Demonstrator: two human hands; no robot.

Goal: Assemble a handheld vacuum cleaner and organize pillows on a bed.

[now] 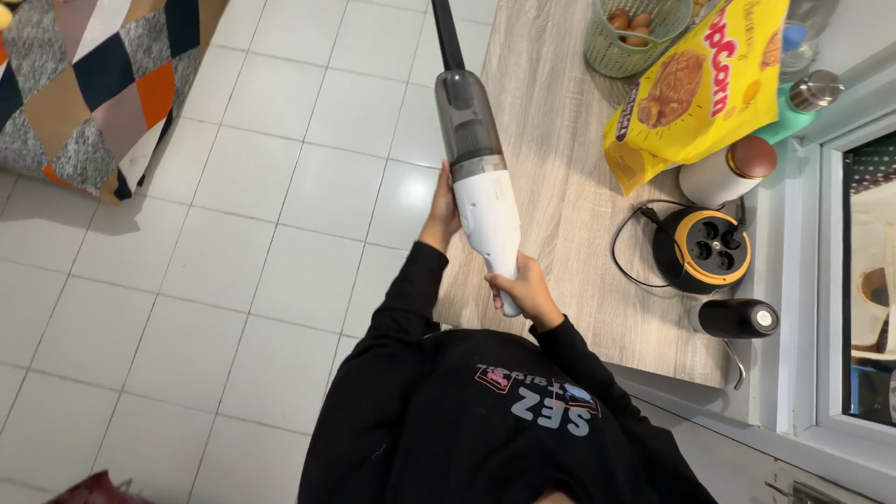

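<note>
A hand-held vacuum cleaner (481,177), white at the handle end with a grey see-through dust cup and a dark nozzle, points away from me along the left edge of a wooden countertop (551,140). My right hand (525,291) grips the white handle end. On the vacuum's left side, my left hand (441,217) holds the white body just below the dust cup. Both arms wear black sleeves.
On the counter stand a green basket of eggs (633,33), a yellow snack bag (698,89), a white jar with a brown lid (726,171), a round black-and-yellow appliance with a cord (702,250) and a black bottle (737,318). White floor tiles lie left; a patterned cushion (89,89) sits far left.
</note>
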